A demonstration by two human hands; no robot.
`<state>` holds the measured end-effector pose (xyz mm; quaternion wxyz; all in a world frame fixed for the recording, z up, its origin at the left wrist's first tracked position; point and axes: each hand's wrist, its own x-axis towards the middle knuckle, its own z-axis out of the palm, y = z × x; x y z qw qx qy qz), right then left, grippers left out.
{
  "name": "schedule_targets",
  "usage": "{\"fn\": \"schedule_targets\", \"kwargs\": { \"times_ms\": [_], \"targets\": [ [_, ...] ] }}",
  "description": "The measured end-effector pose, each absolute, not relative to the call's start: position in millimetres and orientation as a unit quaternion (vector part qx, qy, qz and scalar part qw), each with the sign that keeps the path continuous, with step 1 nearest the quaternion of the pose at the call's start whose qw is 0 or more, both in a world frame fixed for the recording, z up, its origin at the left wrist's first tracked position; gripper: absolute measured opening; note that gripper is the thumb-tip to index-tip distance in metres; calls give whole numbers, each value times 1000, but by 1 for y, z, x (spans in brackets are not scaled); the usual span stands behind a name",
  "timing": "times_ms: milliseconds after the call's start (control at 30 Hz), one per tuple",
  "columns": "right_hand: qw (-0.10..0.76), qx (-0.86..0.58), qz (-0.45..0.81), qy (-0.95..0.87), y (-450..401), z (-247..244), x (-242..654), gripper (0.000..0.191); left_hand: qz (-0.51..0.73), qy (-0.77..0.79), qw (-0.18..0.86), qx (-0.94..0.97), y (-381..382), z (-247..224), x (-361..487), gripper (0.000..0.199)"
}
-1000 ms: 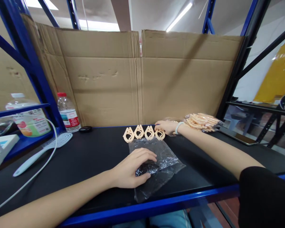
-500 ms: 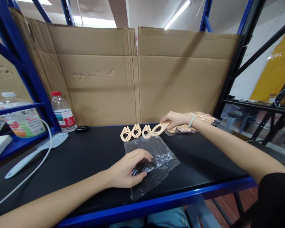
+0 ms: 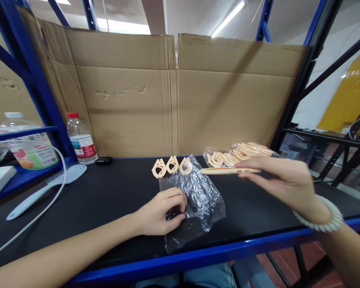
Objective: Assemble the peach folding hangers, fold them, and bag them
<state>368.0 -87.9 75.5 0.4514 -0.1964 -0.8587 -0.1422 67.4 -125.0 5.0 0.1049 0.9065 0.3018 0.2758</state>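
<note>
My left hand (image 3: 165, 212) rests on the black tabletop with curled fingers, pinching the near left part of a clear plastic bag (image 3: 204, 204). The bag lies crumpled, its upper part raised over the rightmost loose piece. My right hand (image 3: 279, 186), with a pale coiled band at the wrist, pinches a flat beige piece (image 3: 220, 171) by its right end, seen edge-on above the table. Three beige looped pieces stand in a row behind the bag: one at left (image 3: 159, 168), one in the middle (image 3: 172, 165) and one at right (image 3: 185, 165).
Bagged beige pieces (image 3: 247, 152) lie at the back right. At left are a red-capped bottle (image 3: 82, 142), a small black object (image 3: 103, 160), a pale brush (image 3: 48, 192), a white cable and a large jug (image 3: 33, 148). Cardboard (image 3: 132, 96) stands behind.
My right hand has come back toward me and right, lifting the beige piece away from the row. The bag's upper part has risen and crumpled, and my left fingers have closed more.
</note>
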Motion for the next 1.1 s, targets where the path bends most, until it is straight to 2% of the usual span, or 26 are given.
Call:
{"fn": "schedule_targets", "kwargs": {
  "times_ms": [67,200,333,433,600,800,1100],
  "targets": [
    [442,-168,-188,-861,-115,80,367,16,274,293,109,909,-124,5,67,5],
    [402,-114,-190,-888,-145,78,361,16,267,292,115,911,-125,7,68,5],
    [319,-85,-195,-923,-151,71,350,33,261,321,129,901,-126,8,68,8],
    [298,-79,-211,-928,-149,65,342,38,265,343,133,891,-127,7,68,8],
    [296,-60,-240,-923,-142,50,330,33,278,336,131,891,-127,5,68,7],
    [250,-114,-381,-883,-139,28,313,33,288,324,126,892,-127,5,69,7],
    [273,-106,-408,-865,-134,28,299,22,291,323,105,895,-127,6,70,7]
  ]
}}
